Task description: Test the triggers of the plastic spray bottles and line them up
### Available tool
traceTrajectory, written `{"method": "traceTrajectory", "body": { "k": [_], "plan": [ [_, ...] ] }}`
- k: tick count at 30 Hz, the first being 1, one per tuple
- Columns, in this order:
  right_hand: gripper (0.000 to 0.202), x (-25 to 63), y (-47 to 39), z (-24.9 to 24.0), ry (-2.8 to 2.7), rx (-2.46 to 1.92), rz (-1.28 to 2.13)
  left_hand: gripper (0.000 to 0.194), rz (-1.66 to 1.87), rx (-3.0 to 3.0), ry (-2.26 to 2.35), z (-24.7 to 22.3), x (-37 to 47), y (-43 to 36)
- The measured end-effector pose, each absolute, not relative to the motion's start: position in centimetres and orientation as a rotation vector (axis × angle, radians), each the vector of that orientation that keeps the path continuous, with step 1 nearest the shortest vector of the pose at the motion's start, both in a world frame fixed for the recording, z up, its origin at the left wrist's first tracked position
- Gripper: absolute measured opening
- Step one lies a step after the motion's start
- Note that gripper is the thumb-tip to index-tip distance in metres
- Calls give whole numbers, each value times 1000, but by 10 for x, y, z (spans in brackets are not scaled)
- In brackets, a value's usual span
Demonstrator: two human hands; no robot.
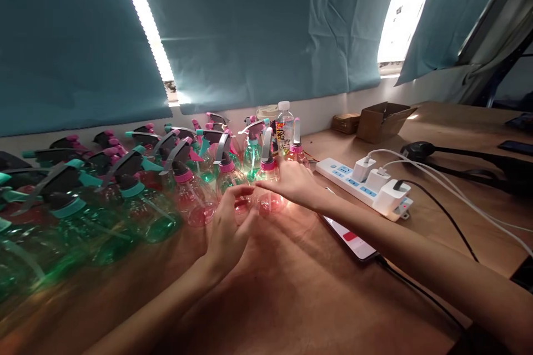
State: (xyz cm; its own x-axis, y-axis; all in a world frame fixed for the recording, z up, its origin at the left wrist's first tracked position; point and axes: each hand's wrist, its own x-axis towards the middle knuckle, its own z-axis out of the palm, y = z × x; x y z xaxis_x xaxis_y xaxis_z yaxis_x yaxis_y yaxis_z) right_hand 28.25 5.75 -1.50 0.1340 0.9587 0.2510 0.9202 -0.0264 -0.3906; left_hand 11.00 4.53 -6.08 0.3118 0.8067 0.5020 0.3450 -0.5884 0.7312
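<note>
Several clear spray bottles with pink or teal collars stand in rows on the brown table. My right hand (293, 182) reaches across the front of a pink-collared bottle (267, 166), its fingers spread around the bottle's body; part of the bottle is hidden behind it. My left hand (234, 224) is just left of that bottle, thumb and fingers apart, with nothing seen between them. Behind my left hand is another pink-collared bottle (227, 169). A further one (296, 147) rises behind my right hand. Green bottles with teal collars (134, 189) fill the left side.
A white power strip (347, 179) with plugged-in chargers lies right of my hands. A phone (347, 237) lies under my right forearm. Farther back are a labelled drink bottle (284, 127), an open cardboard box (381, 125) and a black headset-like object (462, 163). Cables cross the right side.
</note>
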Motion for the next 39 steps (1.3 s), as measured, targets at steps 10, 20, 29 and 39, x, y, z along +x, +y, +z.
{"method": "traceTrajectory", "body": {
  "k": [10, 20, 29, 39],
  "plan": [
    [40, 272, 10, -40, -1890, -1544, -20, 59, 1135, 2050, 957, -20, 134, 52],
    [77, 232, -24, -61, -2009, -1128, 362, 9, 1085, 2019, 976, -7, 96, 21],
    [63, 242, -10, -94, -2284, -1240, 441, 31, 1133, 1883, 1074, -5, 32, 5],
    [69, 235, -1, -106, -2392, -1352, 357, 39, 1084, 1879, 997, -5, 14, 9]
  ]
}}
